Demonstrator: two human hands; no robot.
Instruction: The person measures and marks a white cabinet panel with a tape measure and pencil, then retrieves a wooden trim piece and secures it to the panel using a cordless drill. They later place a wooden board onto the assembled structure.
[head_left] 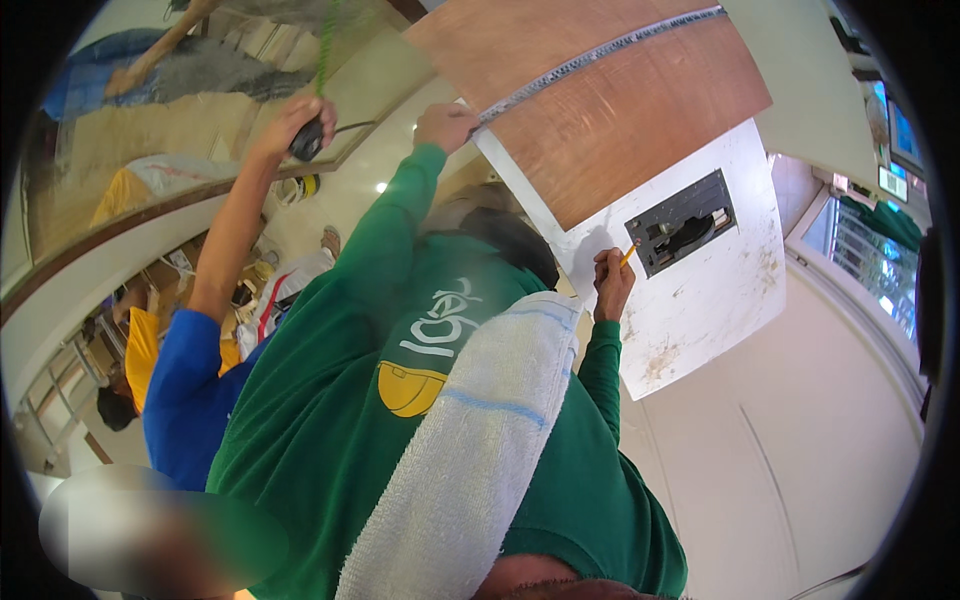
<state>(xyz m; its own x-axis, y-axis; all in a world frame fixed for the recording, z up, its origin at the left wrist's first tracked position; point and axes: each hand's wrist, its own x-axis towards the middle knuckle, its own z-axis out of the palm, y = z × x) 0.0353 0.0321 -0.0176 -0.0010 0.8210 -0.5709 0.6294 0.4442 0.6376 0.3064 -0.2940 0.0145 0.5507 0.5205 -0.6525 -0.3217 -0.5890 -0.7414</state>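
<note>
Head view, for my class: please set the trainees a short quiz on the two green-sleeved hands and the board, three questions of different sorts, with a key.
1. What does the right hand hold?

2. True or false: the silver strip lies across the brown board.

3. Where along the silver strip is the left hand?
A: at its upper-right end in the picture
B: at its middle
C: at its lower-left end in the picture

Key:
1. A yellow pencil.
2. True.
3. C.
</note>
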